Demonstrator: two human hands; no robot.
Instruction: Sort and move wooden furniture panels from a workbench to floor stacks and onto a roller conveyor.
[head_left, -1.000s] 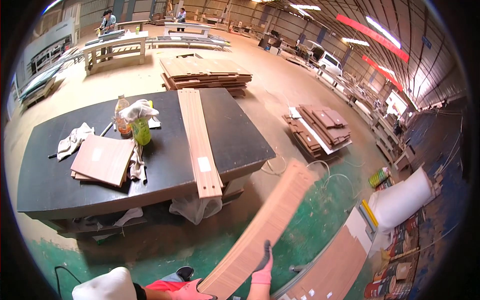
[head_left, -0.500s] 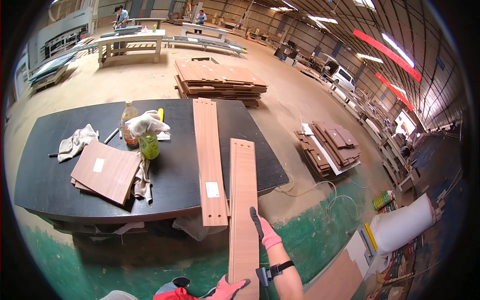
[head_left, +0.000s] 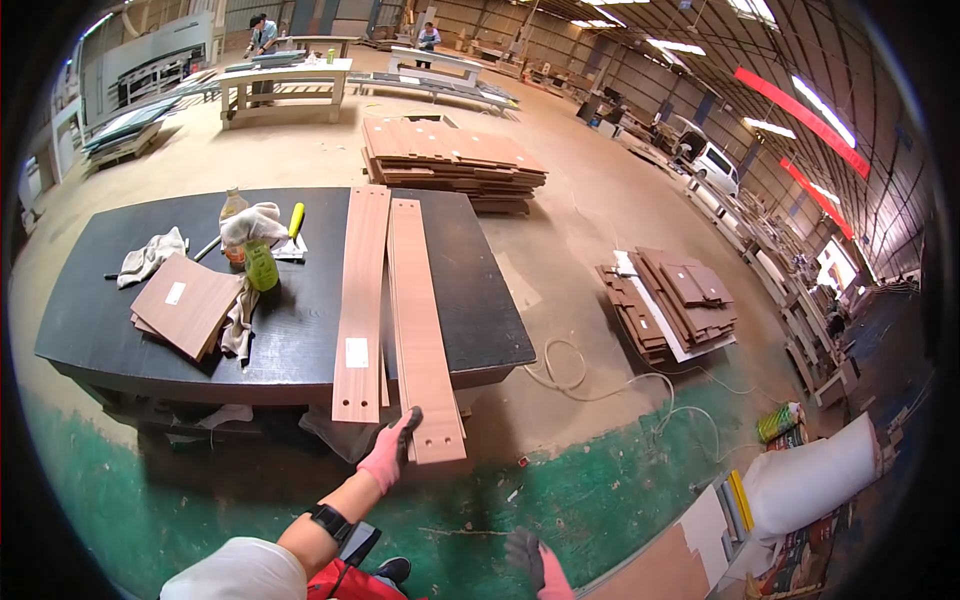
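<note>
Two narrow stacks of wood-grain boards lie lengthwise on the black table (head_left: pixel 470 260), their near ends past its front edge. My left hand (head_left: pixel 388 455), in a pink glove with dark fingers, grips the left edge of the right-hand board (head_left: pixel 425 350) near its end. Part of those fingers is hidden by the board. Left of it, the other board (head_left: pixel 357 290) bears a white label and has holes at its near end. Away from the boards, low in the view, my right hand (head_left: pixel 538 568) is held out, blurred, fingers stretched and holding nothing.
Shorter panels (head_left: pixel 185 310), a rag (head_left: pixel 152 258) and a green bottle (head_left: pixel 261 266) share the table. Beyond stands a large panel stack (head_left: pixel 450 150); another stack (head_left: pixel 685 300) sits at right, with a pale hose (head_left: pixel 600 390) on the floor. Two people work far off.
The right-hand board has moved forward onto the table beside the other. My left hand has moved up to its near end; my right hand has let go and dropped back toward the lower edge.
</note>
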